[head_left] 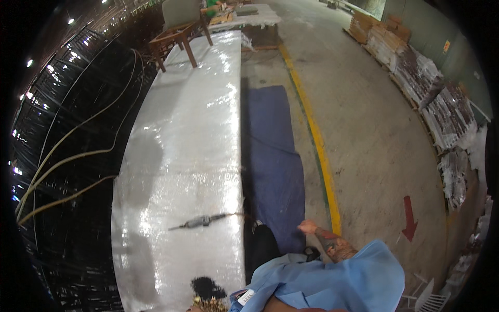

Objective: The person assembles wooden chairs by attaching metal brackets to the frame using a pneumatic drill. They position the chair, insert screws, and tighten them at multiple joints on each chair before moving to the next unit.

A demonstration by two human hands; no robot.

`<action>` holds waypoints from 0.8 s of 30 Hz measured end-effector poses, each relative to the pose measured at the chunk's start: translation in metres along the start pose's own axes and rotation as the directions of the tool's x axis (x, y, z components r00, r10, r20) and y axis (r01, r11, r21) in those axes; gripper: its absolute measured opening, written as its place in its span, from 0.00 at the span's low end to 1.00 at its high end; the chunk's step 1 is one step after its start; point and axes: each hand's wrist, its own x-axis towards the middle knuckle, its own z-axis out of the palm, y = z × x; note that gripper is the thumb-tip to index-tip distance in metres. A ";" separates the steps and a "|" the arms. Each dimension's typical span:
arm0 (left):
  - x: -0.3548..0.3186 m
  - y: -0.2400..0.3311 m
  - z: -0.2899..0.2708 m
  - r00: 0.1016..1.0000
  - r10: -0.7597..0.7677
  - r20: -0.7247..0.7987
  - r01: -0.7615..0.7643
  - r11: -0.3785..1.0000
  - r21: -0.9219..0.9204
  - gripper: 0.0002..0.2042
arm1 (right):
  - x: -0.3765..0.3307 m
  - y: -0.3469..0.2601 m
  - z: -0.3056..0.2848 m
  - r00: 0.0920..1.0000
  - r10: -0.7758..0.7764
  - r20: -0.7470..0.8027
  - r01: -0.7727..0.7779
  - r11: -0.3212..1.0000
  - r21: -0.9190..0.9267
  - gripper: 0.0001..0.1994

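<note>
My right hand (307, 226) hangs over the blue mat, to the right of the wrapped table. Its fingers are curled closed; what they hold, if anything, is hidden. Of my left hand (194, 308) only a sliver shows at the lower edge, its fingers mostly cut off. Beside it on the table lie a heap of small black pieces (208, 287) and some brass-coloured small pieces (212, 303), too small to name surely. A grey power screwdriver (200, 222) with a long thin bit lies across the table, apart from both hands.
The long table (192, 140) is covered in shiny plastic wrap. A wooden chair (182, 36) with a grey-green back stands at its far end. Hoses (78, 153) hang on the left over dark wrapped stacks. A blue mat (273, 140) lies alongside. Wrapped pallets (426, 78) line the right; a person (212, 6) is farther off.
</note>
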 end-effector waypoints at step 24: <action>-0.207 1.089 0.158 0.253 0.965 0.074 -0.274 0.145 -0.951 0.15 | 0.139 0.010 -0.228 0.773 0.563 -0.292 -0.337 0.754 0.563 0.16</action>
